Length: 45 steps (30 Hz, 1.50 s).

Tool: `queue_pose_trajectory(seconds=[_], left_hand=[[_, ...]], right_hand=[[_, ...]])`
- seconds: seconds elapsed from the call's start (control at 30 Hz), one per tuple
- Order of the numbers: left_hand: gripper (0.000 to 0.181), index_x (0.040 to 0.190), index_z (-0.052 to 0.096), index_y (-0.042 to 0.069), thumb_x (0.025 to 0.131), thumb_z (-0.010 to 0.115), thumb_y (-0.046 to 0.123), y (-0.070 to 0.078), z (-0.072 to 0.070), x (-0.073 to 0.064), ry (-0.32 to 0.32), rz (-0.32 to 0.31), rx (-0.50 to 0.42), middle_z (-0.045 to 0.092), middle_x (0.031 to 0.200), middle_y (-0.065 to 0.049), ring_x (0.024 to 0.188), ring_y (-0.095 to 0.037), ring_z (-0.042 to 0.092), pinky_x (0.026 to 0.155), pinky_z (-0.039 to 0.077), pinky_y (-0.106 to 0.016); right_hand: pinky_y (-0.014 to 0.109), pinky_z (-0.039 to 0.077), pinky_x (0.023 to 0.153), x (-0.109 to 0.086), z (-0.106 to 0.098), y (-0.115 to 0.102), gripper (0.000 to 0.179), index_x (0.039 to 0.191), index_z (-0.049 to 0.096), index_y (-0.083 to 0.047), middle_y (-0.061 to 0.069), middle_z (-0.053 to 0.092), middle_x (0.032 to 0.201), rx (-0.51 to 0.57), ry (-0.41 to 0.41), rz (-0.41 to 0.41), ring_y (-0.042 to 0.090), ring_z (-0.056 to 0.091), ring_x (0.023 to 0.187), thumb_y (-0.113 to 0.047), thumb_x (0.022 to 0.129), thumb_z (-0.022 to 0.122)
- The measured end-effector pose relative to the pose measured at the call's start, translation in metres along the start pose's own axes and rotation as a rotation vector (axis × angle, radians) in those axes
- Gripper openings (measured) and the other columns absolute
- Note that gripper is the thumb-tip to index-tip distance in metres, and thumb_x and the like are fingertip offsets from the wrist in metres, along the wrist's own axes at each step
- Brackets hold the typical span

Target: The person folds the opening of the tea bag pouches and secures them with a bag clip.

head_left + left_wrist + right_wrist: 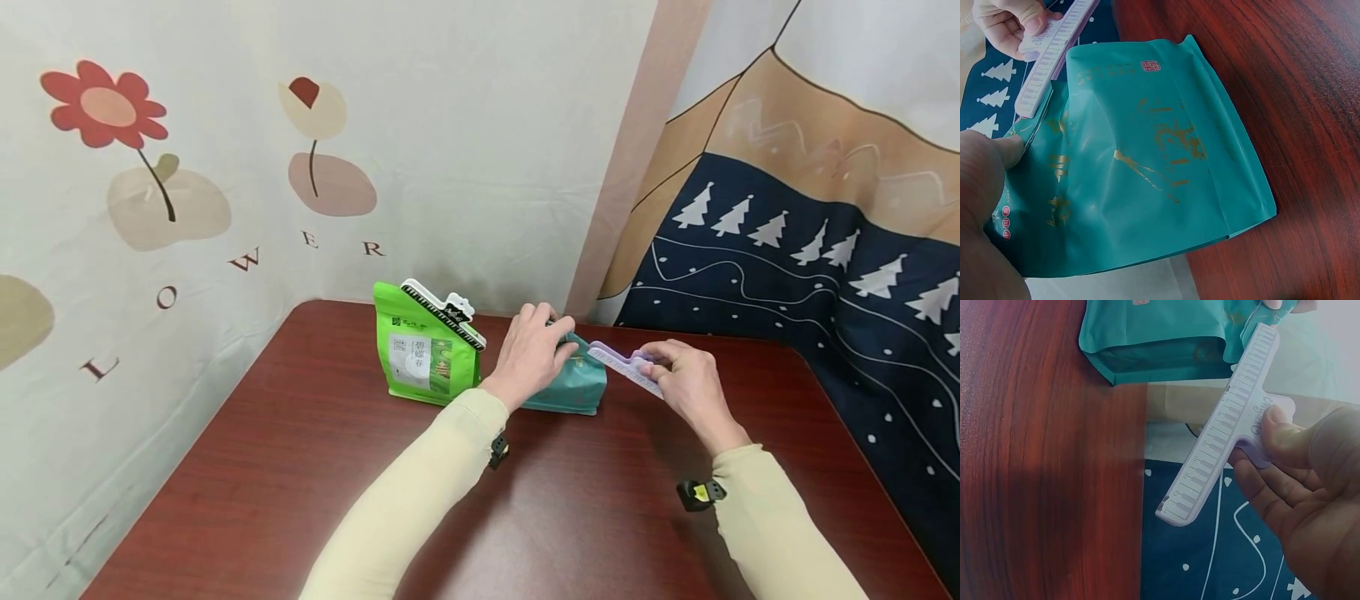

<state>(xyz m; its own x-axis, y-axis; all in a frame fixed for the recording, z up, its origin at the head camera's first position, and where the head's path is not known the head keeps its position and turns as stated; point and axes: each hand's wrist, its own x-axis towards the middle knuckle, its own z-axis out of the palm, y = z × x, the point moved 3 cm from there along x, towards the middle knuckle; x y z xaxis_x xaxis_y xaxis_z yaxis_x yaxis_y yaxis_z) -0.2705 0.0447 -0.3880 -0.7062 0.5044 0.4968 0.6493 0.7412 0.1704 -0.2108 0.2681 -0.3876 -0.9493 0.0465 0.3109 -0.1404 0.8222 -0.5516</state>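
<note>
A teal pouch (573,387) with gold print stands on the table, its top edge folded over. My left hand (528,346) pinches that folded top between thumb and fingers. My right hand (688,383) holds a lavender bag clip (622,364) by its handle tab, thumb on one side and fingers behind. Piano keys are printed along the clip's bar (1219,431). In the left wrist view, the far end of the clip (1034,94) lies right at the corner of the folded edge. My left hand hides part of the pouch's top in the head view.
Left of the teal pouch stands a bright green pouch (420,367), its top corner slanted under a black and white bag clip (442,315). The dark red wooden table (600,500) reaches back to a printed fabric curtain (480,150).
</note>
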Motion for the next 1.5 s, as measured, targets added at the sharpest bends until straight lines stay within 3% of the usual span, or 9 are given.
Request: queue_pose_trajectory(seconds=[0.77,1.07,1.5], left_hand=[[0.013,0.105,0.065,0.02,0.105,0.062,0.033,-0.002,0.0,0.0,-0.027,-0.006,0.011,0.058,0.108,-0.003,0.096,-0.024,0.048,0.085,0.043,-0.033],[0.011,0.106,0.064,0.019,0.107,0.056,0.026,-0.003,0.001,0.0,-0.046,-0.013,0.009,0.058,0.109,-0.004,0.098,-0.024,0.048,0.087,0.043,-0.034],[0.019,0.103,0.067,0.016,0.109,0.05,0.023,-0.003,-0.001,0.0,0.0,0.014,-0.016,0.06,0.105,-0.007,0.095,-0.026,0.049,0.083,0.044,-0.036]], right_hand=[[0.041,0.052,0.075,0.003,0.012,-0.01,0.02,0.111,0.077,-0.002,0.021,0.073,0.108,0.036,0.055,-0.005,0.036,0.064,0.088,-0.001,0.091,0.076],[0.047,0.055,0.079,0.005,0.016,-0.016,0.02,0.112,0.077,-0.001,0.021,0.072,0.109,0.053,0.066,0.01,0.037,0.064,0.089,-0.002,0.093,0.074],[0.049,0.055,0.08,0.005,0.018,-0.018,0.019,0.112,0.077,-0.001,0.02,0.072,0.107,0.058,0.082,0.017,0.036,0.064,0.089,-0.002,0.093,0.074]])
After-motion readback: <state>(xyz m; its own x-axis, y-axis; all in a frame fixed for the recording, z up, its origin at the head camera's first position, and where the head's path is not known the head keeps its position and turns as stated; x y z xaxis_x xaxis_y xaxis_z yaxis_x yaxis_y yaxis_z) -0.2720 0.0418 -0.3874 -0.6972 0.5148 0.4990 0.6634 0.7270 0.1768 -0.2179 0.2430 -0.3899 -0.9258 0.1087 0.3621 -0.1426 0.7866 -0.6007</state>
